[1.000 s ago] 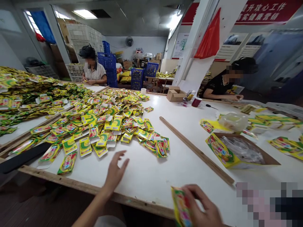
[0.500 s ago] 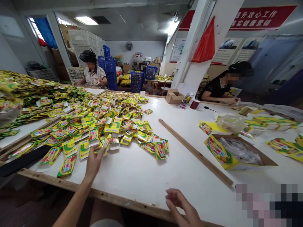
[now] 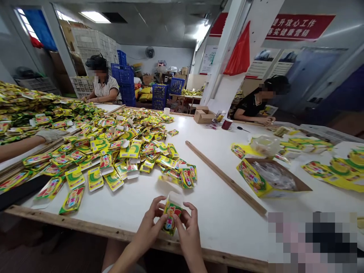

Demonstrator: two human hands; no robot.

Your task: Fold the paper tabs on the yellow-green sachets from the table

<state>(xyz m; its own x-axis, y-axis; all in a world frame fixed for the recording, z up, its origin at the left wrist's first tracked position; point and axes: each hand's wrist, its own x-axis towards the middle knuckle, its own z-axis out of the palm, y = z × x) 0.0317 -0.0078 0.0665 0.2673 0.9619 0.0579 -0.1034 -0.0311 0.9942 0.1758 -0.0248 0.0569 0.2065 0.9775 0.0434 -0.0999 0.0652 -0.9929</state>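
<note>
The white bench (image 3: 216,212) takes up most of the view, and a broad heap of yellow-green flat packets (image 3: 119,148) is spread over it from about ten o'clock to the centre. A long wooden slat (image 3: 224,178) lies diagonally at about two o'clock of the hands, and beyond it, near three o'clock, an open carton (image 3: 273,182) with clear wrapping inside is seen. At six o'clock, just above the near edge of the bench, a single packet (image 3: 170,217) is held upright between both hands. The left hand (image 3: 150,223) is closed on its left edge with thumb and fingertips; the right hand (image 3: 189,227) is pinched on its right edge likewise. The white flap at the top of the packet is standing open. The step in hand is judged to be the forming or closing of this one packet; firm opposing pressure at the two edges would likely be called for next.
</note>
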